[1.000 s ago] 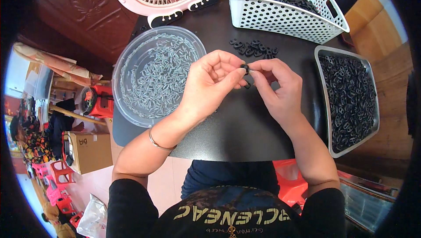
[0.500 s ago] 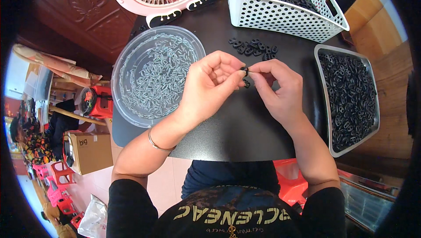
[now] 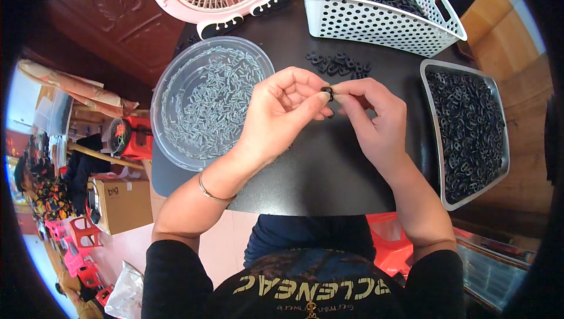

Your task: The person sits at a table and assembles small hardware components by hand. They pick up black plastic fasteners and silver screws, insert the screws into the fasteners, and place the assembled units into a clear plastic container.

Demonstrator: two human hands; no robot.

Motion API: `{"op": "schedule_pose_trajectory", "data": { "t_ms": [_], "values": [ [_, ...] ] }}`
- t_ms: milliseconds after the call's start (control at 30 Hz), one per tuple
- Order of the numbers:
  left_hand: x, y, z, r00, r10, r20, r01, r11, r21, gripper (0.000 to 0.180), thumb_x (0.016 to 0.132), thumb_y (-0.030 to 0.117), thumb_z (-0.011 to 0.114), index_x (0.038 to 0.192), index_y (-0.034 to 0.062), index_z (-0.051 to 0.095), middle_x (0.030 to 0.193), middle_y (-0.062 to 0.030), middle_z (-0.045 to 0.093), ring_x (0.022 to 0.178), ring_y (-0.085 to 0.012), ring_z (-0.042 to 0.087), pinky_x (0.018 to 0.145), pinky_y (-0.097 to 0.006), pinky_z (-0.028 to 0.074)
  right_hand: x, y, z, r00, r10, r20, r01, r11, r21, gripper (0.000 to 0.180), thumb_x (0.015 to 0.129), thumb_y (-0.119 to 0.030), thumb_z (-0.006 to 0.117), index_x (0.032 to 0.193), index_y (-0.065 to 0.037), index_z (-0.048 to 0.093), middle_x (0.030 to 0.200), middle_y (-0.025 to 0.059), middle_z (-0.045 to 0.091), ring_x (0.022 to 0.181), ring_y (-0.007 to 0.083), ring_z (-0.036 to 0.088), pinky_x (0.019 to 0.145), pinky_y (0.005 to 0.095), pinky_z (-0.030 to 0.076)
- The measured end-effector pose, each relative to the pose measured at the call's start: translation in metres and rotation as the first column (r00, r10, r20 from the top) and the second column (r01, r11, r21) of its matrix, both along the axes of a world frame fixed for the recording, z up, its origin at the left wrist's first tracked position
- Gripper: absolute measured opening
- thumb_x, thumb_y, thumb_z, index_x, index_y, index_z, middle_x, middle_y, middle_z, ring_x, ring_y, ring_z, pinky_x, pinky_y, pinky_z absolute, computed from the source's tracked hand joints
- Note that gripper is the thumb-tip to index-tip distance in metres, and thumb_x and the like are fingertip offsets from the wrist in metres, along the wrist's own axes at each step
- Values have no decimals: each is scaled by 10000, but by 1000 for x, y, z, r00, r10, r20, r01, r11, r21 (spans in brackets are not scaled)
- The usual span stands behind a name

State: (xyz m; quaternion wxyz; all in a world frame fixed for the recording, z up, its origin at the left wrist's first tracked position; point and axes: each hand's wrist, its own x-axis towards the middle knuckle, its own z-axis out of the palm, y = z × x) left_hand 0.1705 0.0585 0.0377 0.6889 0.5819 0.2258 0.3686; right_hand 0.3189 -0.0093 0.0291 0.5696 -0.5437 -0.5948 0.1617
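Note:
Over the dark table [image 3: 294, 184], both my hands meet at one small black plastic part [image 3: 328, 91]. My left hand [image 3: 279, 107] pinches it between thumb and forefinger, the other fingers curled loosely behind. Another bit of black [image 3: 331, 116] shows under the left fingertips; how it is held cannot be made out. From the other side, the thumb and forefinger of my right hand [image 3: 376, 113] press together against the part. Whether a metal pin is between these fingertips is hidden. Just beyond the hands lies a loose pile of black two-holed parts [image 3: 341, 65].
Left of my hands stands a clear round tub [image 3: 161, 93] of small metal pins. A white perforated basket [image 3: 376, 32] of black parts stands at the back, a metal-rimmed tray [image 3: 433, 125] of them at right. A pink fan [image 3: 247, 2] is at the back left.
The black part has turned slightly between my fingertips. My right fingertips have come closer against it. The black bit under the left fingers shows less than before.

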Motion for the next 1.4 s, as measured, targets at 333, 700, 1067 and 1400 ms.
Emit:
{"op": "schedule_pose_trajectory", "data": {
  "t_ms": [333,700,1067,1400],
  "values": [
    [-1,4,-6,1000,-11,12,11,1000,-15,107,832,11,565,933,-3,530,821,-46,603,723,-98,610,650,-196,494,5,4,-4,987,72,-141,-74,997,-11,128,791,-41,607,916,-16,620,751,51,641,658,89,604,584,210,466],
    [0,5,-6,1000,-17,4,17,999,-27,104,830,21,575,924,3,533,826,-46,609,714,-95,607,643,-197,492,6,2,-1,936,142,-321,-187,976,-114,94,798,-51,625,885,-16,624,760,21,631,661,56,576,581,188,452],
    [0,4,-6,997,-63,52,70,986,-152,92,828,29,583,909,9,545,817,-55,623,705,-107,611,628,-200,486,5,3,0,997,35,-66,-35,999,1,92,750,-18,649,838,-21,620,750,47,604,632,84,581,552,198,450],
    [3,-6,-4,998,61,-33,-60,997,42,112,829,15,577,931,-2,534,798,-46,607,677,-86,597,617,-178,480,3,2,-5,994,32,-109,-41,995,-87,48,779,-26,625,806,-9,589,735,38,592,615,75,563,531,200,434]
  ]
}}
